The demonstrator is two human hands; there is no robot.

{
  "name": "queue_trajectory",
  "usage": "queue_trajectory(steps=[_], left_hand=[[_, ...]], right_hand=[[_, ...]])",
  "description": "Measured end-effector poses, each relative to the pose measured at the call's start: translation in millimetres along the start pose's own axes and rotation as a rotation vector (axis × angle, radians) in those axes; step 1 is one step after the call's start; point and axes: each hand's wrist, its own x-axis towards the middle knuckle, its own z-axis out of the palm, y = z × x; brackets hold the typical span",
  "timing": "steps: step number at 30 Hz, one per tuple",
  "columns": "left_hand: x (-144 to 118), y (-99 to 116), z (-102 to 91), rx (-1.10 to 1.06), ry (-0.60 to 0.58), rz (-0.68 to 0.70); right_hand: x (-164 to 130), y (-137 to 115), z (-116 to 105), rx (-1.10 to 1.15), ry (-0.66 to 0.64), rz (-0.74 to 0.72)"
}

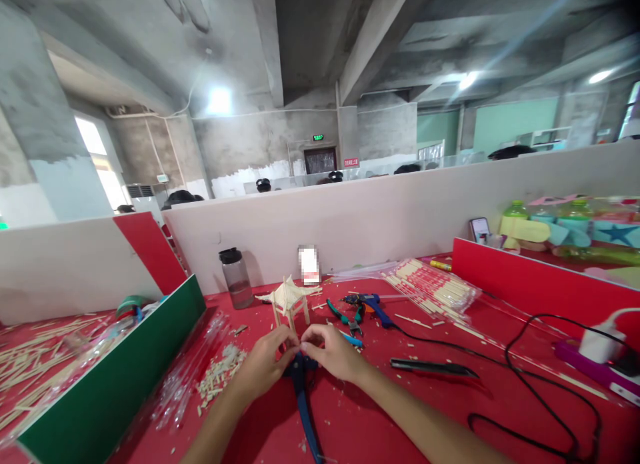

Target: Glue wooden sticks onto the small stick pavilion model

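Observation:
Both my hands come together at the middle of the red table, fingertips nearly touching. My left hand (270, 357) is closed in a pinch, and so is my right hand (333, 351); whatever sits between the fingers is too small or hidden to name. Directly beneath them lies a tool with a long dark-blue handle (304, 417), its head partly covered by my fingers. Just behind my hands stands a small pavilion model (289, 297) of pale wooden sticks, with a pointed roof on thin posts.
Right of the model lie green-handled pliers (353, 321), a blue glue gun (377, 311) with a black cable, and a black utility knife (434, 368). Bundled sticks (435, 287) lie farther right. Cut stick pieces (223, 374) lie left. A bottle (235, 281) and phone (309, 265) stand behind.

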Motion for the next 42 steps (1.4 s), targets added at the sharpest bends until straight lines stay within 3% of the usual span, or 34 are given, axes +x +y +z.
queue_trajectory(steps=[21, 26, 31, 36, 42], left_hand=[[0, -9, 3.7, 0.104, 0.02, 0.011], [2, -20, -5.7, 0.127, 0.071, -0.051], [3, -50, -12.1, 0.137, 0.189, -0.056], [7, -76, -7.3, 0.062, 0.327, -0.106], [16, -77, 7.5, -0.084, 0.274, -0.159]], right_hand=[[3, 4, -5, 0.011, -0.02, 0.007], [12, 14, -28, -0.168, 0.075, 0.045], [16, 25, -58, -0.601, 0.159, 0.118], [12, 25, -65, -0.76, 0.091, 0.15], [7, 28, -58, -0.827, -0.046, 0.119]])
